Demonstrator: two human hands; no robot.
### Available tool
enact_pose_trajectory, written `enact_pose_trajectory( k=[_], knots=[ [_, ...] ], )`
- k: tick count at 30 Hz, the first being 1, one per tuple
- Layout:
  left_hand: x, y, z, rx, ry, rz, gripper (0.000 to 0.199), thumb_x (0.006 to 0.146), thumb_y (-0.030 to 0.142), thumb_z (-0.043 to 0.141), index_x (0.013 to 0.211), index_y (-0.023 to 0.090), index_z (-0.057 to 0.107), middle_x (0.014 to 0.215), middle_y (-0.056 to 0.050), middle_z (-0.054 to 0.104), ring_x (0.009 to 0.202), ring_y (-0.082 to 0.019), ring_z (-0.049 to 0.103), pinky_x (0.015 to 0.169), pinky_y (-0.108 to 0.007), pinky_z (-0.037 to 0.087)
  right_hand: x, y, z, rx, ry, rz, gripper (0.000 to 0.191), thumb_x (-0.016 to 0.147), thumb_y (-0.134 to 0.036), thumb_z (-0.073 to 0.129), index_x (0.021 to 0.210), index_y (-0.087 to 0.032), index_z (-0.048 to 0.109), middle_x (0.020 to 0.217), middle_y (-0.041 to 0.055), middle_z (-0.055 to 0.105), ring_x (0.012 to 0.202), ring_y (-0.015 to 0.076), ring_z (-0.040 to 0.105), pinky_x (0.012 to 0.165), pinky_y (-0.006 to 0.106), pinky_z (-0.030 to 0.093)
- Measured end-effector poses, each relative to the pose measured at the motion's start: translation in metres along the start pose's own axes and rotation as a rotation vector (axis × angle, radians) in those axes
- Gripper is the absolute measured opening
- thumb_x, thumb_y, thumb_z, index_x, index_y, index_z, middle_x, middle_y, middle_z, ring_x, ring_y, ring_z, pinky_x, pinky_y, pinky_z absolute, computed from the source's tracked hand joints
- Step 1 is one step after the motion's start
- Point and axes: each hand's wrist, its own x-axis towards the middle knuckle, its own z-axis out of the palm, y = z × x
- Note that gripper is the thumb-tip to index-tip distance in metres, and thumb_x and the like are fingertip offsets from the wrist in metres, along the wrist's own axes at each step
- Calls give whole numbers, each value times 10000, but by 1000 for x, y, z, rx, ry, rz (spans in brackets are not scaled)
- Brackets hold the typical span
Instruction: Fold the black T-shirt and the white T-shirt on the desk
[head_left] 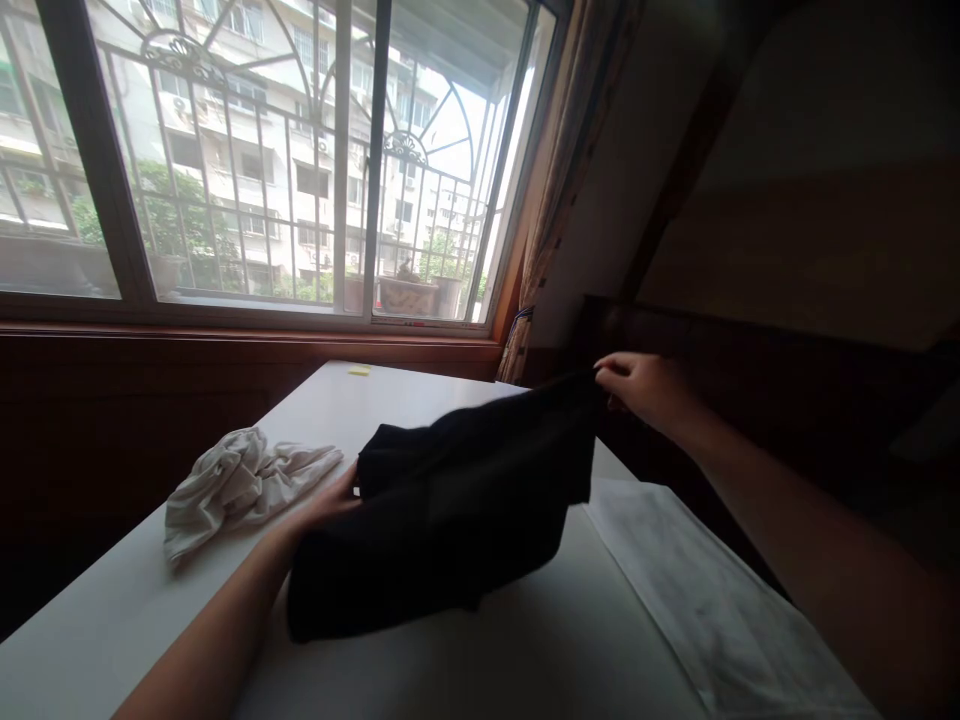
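A black cloth [450, 500] hangs stretched at a slant over the white table [300, 650]. My right hand [630, 385] pinches its upper right corner, raised above the table's right edge. At the cloth's left side is my left hand [341, 500], its fingers mostly hidden behind the fabric, so their grip cannot be made out. A crumpled light grey cloth [232, 485] lies on the table just left of my left hand.
A pale cloth [712, 600] lies flat along the table's right side. Near the far edge sits a small yellow paper [359, 370]. Behind the table are a barred window and a tied curtain [547, 190].
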Motion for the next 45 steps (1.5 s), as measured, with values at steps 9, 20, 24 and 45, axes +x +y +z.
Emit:
enact_pose_trajectory(
  k=[9, 20, 24, 45],
  knots=[
    [19, -12, 5, -47, 69, -89, 289, 805, 278, 550, 1038, 225, 714, 940, -40, 748, 804, -219, 677, 747, -351, 565, -49, 81, 79, -471, -458, 94, 101, 769, -168, 653, 760, -187, 752, 842, 105, 728, 762, 279, 711, 665, 339, 473],
    [19, 13, -4, -91, 352, -263, 369, 941, 485, 528, 1041, 178, 707, 833, -37, 718, 759, -231, 657, 675, -317, 529, -105, -9, 178, 64, -538, -476, 517, 852, -307, 718, 1358, -289, 614, 1355, 58, 624, 1231, 273, 571, 1034, 370, 452],
    [22, 7, 1, -151, 395, -323, 453, 984, 489, 466, 1229, 162, 661, 1055, -101, 728, 915, -262, 703, 785, -381, 586, -93, -17, 208, 159, -493, -323, 201, 882, -185, 614, 1012, -246, 755, 1048, 55, 736, 1010, 253, 668, 918, 356, 481],
    [2, 95, 82, 300, -425, 292, 88, 908, 176, 607, 954, 231, 658, 891, -50, 679, 803, -224, 664, 707, -319, 531, -49, 32, 168, 702, 20, 193, 414, 880, -543, 617, 1070, -206, 763, 974, 55, 775, 990, 298, 692, 885, 383, 532]
  ],
)
